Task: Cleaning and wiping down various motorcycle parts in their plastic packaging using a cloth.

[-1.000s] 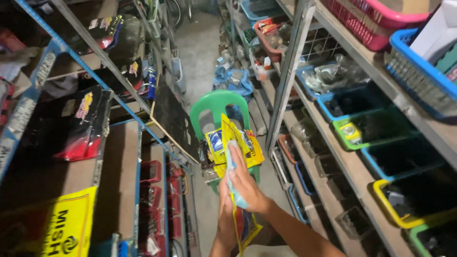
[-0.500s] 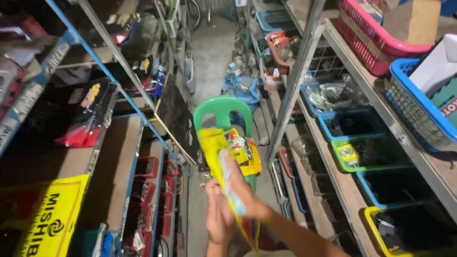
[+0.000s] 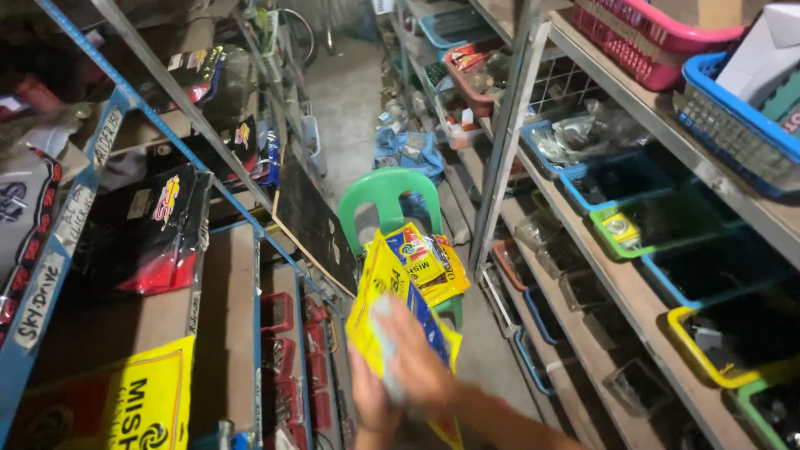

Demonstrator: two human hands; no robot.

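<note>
yellow flat plastic packets (image 3: 392,312) stand upright, long axis running up and away over the aisle floor, before a green plastic chair (image 3: 387,193); blurred right hand (image 3: 421,367) and left hand (image 3: 371,400) both clasp them with their fingers.

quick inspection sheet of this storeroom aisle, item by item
surface: bare concrete floor along a narrow aisle
job's things: yellow packets held in both hands; more yellow packets on the green plastic chair
clutter: loose blue bag on the floor behind the chair
hands: left hand and right hand grip the packets, blurred
cables: nothing seen
surroundings: metal shelves both sides, coloured bins right, boxed goods left
</note>
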